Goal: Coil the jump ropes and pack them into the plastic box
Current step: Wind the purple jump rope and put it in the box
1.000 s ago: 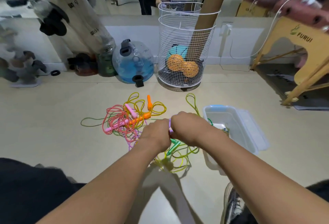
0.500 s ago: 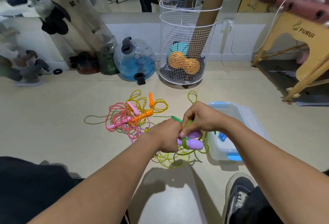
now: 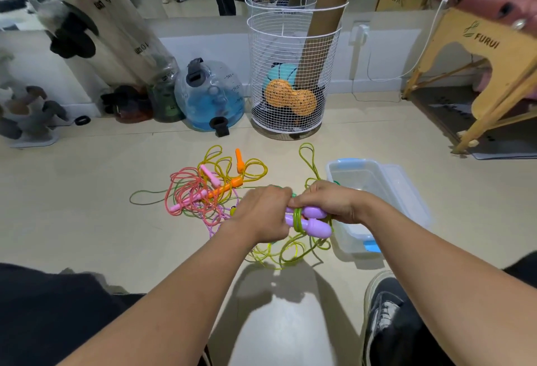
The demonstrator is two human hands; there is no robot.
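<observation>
My left hand (image 3: 263, 214) grips the ends of two purple jump-rope handles (image 3: 315, 220) held side by side above the floor. A green cord (image 3: 297, 219) is wound several times around both handles. My right hand (image 3: 328, 201) pinches that cord just above the handles. The rest of the green rope (image 3: 286, 252) hangs down in loose loops onto the floor. Left of my hands lies a tangle of pink ropes (image 3: 186, 194), orange handles (image 3: 225, 189) and yellow cord (image 3: 223, 162). The clear plastic box (image 3: 377, 179) stands open just right of my hands.
A white wire basket (image 3: 293, 75) with balls and a cardboard tube stands behind the ropes. A blue water jug (image 3: 212, 98) and clear bags lean at the wall on the left. A wooden bench (image 3: 476, 75) is at the right. My shoe (image 3: 383, 310) is at the bottom right.
The purple handles have come into view between my hands with the green cord wrapped round them. My right hand has come down from above onto the wraps.
</observation>
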